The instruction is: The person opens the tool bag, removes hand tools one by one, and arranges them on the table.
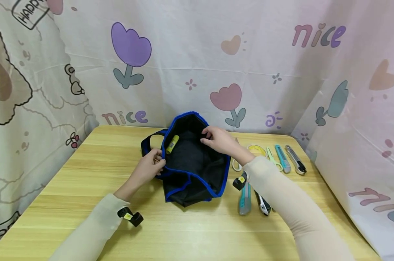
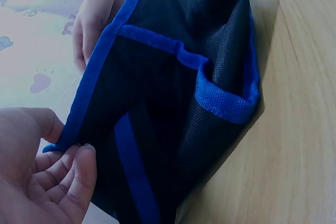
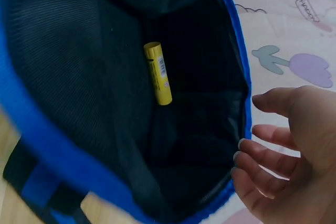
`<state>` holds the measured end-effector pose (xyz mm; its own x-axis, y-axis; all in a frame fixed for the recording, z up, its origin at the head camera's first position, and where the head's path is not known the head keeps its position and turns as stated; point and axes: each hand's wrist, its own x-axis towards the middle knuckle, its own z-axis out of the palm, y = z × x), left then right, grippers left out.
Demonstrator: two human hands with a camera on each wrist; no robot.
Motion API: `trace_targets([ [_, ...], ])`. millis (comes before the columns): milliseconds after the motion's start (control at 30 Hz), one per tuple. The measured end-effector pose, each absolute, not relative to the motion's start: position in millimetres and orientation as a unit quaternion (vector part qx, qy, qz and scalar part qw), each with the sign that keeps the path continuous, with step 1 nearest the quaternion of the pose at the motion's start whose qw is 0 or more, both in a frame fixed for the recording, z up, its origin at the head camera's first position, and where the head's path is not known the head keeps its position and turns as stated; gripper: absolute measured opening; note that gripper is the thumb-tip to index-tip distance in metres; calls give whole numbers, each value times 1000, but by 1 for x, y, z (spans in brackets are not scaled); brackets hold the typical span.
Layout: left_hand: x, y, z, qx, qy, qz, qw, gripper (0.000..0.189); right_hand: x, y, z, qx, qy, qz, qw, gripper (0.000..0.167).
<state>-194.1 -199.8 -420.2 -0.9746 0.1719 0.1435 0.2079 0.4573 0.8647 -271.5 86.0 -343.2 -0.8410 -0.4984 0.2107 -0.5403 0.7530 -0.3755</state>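
Note:
A black fabric bag (image 1: 180, 194) with blue edging stands on the table, its mouth facing up and toward me. Inside lies a yellow tube like a glue stick (image 1: 172, 144), its printed label showing in the right wrist view (image 3: 158, 73). My left hand (image 1: 148, 166) pinches the blue rim at the bag's left side between thumb and fingers, as the left wrist view (image 2: 50, 177) also shows. Over the far right part of the mouth is my right hand (image 1: 220, 140). Its loosely bent fingers (image 3: 265, 156) are right at the blue rim and hold nothing.
Right of the bag lie a blue utility knife (image 1: 283, 159), a grey utility knife (image 1: 296, 160), green scissors (image 1: 273, 158) and a yellow tape roll (image 1: 257, 147). Nearer, beside my right forearm, are a teal knife (image 1: 244, 202) and a black-and-white cutter (image 1: 263, 205). A printed curtain (image 1: 184, 47) hangs behind the table.

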Motion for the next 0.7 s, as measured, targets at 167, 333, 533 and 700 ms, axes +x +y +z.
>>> trace_targets([
  [167, -195, -200, -420, -111, -855, -506, 22, 33, -288, 64, -351, 283, -932, 225, 35, 36],
  [333, -194, -199, -421, -109, -857, -504, 22, 32, -304, 44, -362, 261, -935, 239, 11, 38],
  [533, -192, -198, -419, -107, -855, -507, 23, 32, -317, 24, -378, 250, -934, 255, 0, 36],
  [700, -191, -195, -421, -104, -851, -515, 22, 31, -325, 10, -396, 244, -930, 274, -1, 40],
])
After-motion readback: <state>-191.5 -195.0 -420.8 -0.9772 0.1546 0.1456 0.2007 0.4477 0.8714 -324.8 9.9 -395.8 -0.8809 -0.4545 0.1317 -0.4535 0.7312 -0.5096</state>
